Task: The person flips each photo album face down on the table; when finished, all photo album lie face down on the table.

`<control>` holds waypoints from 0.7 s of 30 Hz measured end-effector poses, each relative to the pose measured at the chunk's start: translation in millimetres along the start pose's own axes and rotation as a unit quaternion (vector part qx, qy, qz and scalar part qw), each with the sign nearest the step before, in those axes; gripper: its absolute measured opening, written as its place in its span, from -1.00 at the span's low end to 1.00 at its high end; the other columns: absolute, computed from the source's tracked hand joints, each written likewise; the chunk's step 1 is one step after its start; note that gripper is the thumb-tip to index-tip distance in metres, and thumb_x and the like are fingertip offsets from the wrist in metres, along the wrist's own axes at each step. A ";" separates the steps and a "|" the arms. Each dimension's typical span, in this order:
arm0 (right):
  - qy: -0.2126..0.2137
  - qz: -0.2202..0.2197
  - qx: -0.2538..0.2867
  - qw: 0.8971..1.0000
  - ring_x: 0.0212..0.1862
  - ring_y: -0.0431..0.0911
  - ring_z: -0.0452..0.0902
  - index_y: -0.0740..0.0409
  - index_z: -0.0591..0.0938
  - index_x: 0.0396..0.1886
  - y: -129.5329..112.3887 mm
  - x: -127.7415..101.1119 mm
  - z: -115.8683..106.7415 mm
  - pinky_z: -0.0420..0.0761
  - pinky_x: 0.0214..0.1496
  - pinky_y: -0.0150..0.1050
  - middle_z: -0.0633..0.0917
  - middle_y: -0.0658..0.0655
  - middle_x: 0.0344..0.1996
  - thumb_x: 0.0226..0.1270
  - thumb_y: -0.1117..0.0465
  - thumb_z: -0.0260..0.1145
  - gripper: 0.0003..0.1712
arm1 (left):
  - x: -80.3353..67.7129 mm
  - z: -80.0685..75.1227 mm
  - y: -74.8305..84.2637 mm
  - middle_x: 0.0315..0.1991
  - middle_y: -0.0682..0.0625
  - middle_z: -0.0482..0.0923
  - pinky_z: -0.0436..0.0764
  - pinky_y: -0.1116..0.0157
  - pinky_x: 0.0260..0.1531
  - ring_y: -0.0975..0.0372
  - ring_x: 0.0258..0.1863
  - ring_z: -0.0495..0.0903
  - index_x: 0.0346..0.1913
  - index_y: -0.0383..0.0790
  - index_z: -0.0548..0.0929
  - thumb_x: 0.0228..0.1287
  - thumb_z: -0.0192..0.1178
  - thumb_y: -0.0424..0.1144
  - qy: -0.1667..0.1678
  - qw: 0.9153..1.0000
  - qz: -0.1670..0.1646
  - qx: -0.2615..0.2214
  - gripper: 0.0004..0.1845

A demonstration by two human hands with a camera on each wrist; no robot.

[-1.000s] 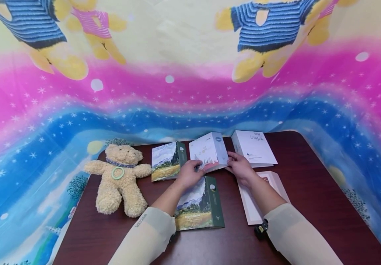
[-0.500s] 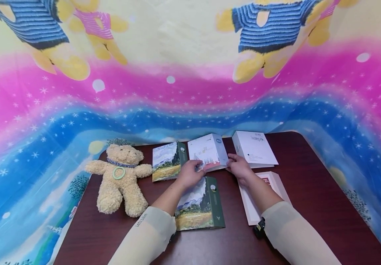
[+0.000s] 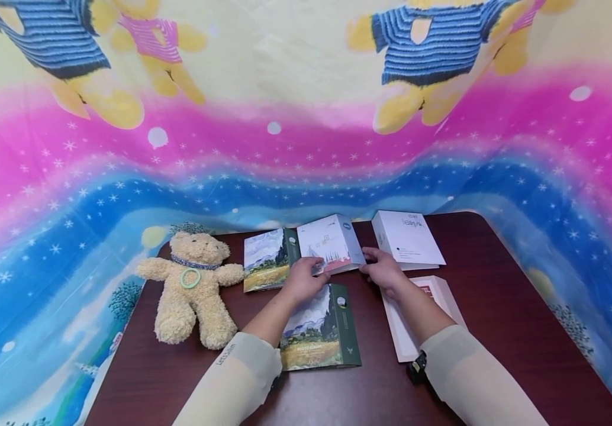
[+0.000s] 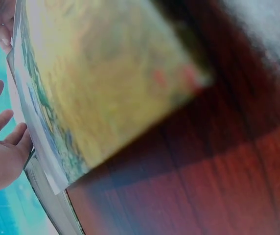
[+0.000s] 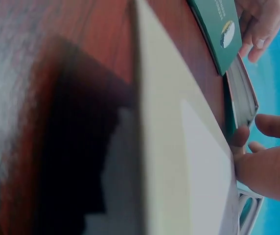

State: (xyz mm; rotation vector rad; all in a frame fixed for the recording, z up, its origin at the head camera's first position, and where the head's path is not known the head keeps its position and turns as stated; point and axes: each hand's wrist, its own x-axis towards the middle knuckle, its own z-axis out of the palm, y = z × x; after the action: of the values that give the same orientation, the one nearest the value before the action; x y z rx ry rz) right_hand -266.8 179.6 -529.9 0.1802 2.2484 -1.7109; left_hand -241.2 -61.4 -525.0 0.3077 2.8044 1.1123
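I hold the white book (image 3: 331,244) at the far middle of the table (image 3: 498,307), left hand (image 3: 300,283) gripping its near-left corner, right hand (image 3: 386,271) pinching its right edge (partly over the painted book (image 3: 267,260)). Best to lower it level, evenly.

We work at a dark red-brown wooden table (image 3: 498,331). On it we see a cream teddy bear (image 3: 192,288) at the left, a landscape-cover album (image 3: 264,260) just beside it, a second landscape album (image 3: 323,329) nearer us, a white booklet (image 3: 408,238) at the far right and a pale pink-edged box (image 3: 418,319) below it.
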 end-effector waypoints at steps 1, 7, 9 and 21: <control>-0.002 0.002 0.000 1.000 0.11 0.10 0.49 0.21 0.30 0.59 0.1 -0.2 -0.4 0.61 0.04 -0.12 0.40 0.28 0.43 0.48 0.38 0.22 -0.28 | -0.1 0.0 0.2 0.36 -0.15 0.52 0.42 -0.03 0.38 -0.05 0.40 0.43 0.39 -0.17 0.59 0.47 0.26 -0.06 0.001 1.000 0.001 0.001 -0.48; -0.021 0.007 -0.007 1.000 0.07 0.16 0.61 0.25 0.26 0.60 0.3 -2.2 -5.0 0.67 0.10 -0.05 0.36 0.34 0.48 0.47 0.36 0.26 -0.24 | -0.9 -0.3 2.1 0.35 -0.17 0.52 0.41 -0.05 0.37 -0.06 0.39 0.43 0.38 -0.19 0.59 0.47 0.26 -0.07 0.004 1.000 0.008 0.005 -0.49; -0.027 0.007 -0.006 1.000 0.07 0.19 0.63 0.26 0.25 0.61 -0.6 -3.9 -6.5 0.67 0.13 -0.03 0.35 0.35 0.50 0.46 0.36 0.27 -0.22 | -1.3 -0.7 3.0 0.36 -0.17 0.51 0.41 -0.04 0.38 -0.07 0.40 0.42 0.38 -0.19 0.59 0.47 0.25 -0.07 0.003 1.000 0.007 0.007 -0.49; -0.053 -0.008 0.006 0.999 0.25 0.11 0.56 0.12 0.21 0.65 3.8 -11.9 -16.2 0.54 0.34 0.01 0.35 0.20 0.54 0.49 0.24 0.30 -0.19 | 4.0 -4.5 6.4 0.34 -0.22 0.51 0.44 -0.02 0.35 -0.08 0.34 0.47 0.39 -0.23 0.57 0.42 0.26 -0.14 0.012 1.000 0.024 0.012 -0.47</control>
State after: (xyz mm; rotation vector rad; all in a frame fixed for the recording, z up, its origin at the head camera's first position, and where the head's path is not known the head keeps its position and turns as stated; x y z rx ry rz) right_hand -257.2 197.2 -525.7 0.0716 2.1694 -1.7014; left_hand -244.9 -58.9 -517.5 0.3691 2.8475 1.1007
